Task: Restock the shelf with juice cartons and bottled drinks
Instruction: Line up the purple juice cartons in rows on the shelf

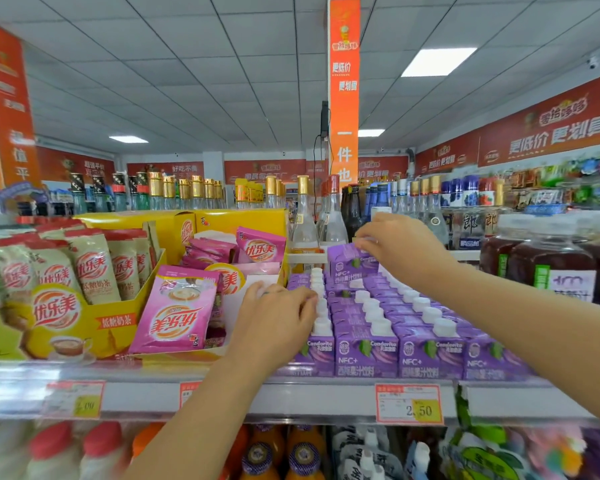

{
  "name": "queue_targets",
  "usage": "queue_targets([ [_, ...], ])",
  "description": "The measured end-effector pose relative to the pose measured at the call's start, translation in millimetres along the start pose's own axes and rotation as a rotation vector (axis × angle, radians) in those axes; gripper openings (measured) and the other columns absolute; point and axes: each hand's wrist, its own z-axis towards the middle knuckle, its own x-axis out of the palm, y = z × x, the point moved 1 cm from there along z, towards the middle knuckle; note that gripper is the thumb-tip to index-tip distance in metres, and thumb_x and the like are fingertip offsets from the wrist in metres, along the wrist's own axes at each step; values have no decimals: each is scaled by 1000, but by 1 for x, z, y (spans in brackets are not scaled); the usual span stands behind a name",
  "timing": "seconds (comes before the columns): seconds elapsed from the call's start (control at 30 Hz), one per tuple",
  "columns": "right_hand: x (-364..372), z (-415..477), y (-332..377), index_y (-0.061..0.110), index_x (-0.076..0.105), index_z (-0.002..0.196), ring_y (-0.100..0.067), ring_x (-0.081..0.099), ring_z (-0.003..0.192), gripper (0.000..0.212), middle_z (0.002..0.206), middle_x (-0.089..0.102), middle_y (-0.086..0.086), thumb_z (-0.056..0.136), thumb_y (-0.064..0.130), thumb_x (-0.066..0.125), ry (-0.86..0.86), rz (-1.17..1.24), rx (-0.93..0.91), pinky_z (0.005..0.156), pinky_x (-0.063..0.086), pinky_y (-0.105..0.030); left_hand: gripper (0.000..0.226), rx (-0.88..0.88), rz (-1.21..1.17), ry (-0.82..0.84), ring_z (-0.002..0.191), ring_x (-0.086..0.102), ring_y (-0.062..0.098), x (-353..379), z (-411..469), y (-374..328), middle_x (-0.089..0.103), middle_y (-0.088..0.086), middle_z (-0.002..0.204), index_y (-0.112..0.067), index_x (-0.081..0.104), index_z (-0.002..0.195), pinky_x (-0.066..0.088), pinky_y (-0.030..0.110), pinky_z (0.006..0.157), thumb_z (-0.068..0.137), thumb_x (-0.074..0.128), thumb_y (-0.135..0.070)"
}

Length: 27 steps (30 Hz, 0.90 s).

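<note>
I am pinching the top fold of a purple juice carton [352,266] with my right hand [402,247], holding it higher than the rows of purple cartons [395,327] standing on the shelf [326,396] below that hand. My left hand [274,320] is resting palm down on the white caps of the leftmost row, fingers bent; I cannot tell whether it is gripping one. Pink sachets [177,306] are leaning just left of it, and dark juice bottles [548,265] are standing right of my right hand
</note>
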Motion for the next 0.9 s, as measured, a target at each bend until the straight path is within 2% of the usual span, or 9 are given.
queue_targets([
  [0.07,-8,-21,4,10,66,116,-26,61,99,31,110,63,-6,100,27,46,-179,103,-72,80,52,-38,32,-2,17,-126,101,59,18,-4,0,-2,71,-7,95,-33,62,114,25,34,99,97,35,-35],
  [0.13,-12,-44,7,6,71,107,-28,65,80,29,95,66,-9,94,25,53,-378,239,-111,70,53,-36,31,22,-45,-341,92,62,20,-10,-6,-9,72,-8,89,-30,66,105,31,35,93,91,39,-34],
  [0.23,-11,-79,13,5,72,101,-19,61,70,27,87,66,-7,91,24,56,-527,338,-118,67,49,-27,25,94,-476,-698,90,60,15,-18,-36,-31,64,-14,93,-20,65,104,43,36,85,92,44,-25],
  [0.3,-8,-102,21,4,71,102,-15,59,73,29,88,66,-7,92,25,54,-560,395,-107,71,44,-20,23,192,-597,-768,99,56,11,-15,-61,-47,57,-12,103,-17,59,111,45,35,87,92,47,-22],
  [0.43,2,-144,39,2,71,102,-12,57,80,27,90,66,-9,92,23,57,-550,524,-58,77,41,-13,40,229,-611,-589,119,43,2,5,-96,-63,43,-13,121,-22,45,128,36,23,101,90,54,-28],
  [0.53,12,-175,53,3,71,102,-9,56,80,26,90,66,-7,91,22,58,-502,622,-19,77,39,-5,42,152,-691,-435,116,46,-3,21,-120,-71,45,-17,118,-26,44,129,36,16,98,89,57,-31],
  [0.63,29,-207,64,7,72,102,-7,58,80,26,89,66,0,90,25,58,-406,752,56,74,43,-9,39,54,-748,-352,108,50,-9,39,-152,-77,51,-27,111,-31,47,125,37,10,92,88,58,-34],
  [0.77,48,-248,73,20,70,102,-2,59,79,21,87,66,8,90,35,63,-183,930,210,72,42,-6,27,-107,-869,-178,94,58,-3,65,-198,-85,55,-28,109,-50,48,111,43,8,76,89,59,-38],
  [0.9,66,-286,74,38,62,107,-1,63,85,35,90,66,14,73,44,62,175,1355,491,74,49,-15,21,-343,-1054,-42,88,61,0,80,-227,-96,59,-27,101,-40,53,105,46,12,72,86,63,-39],
])
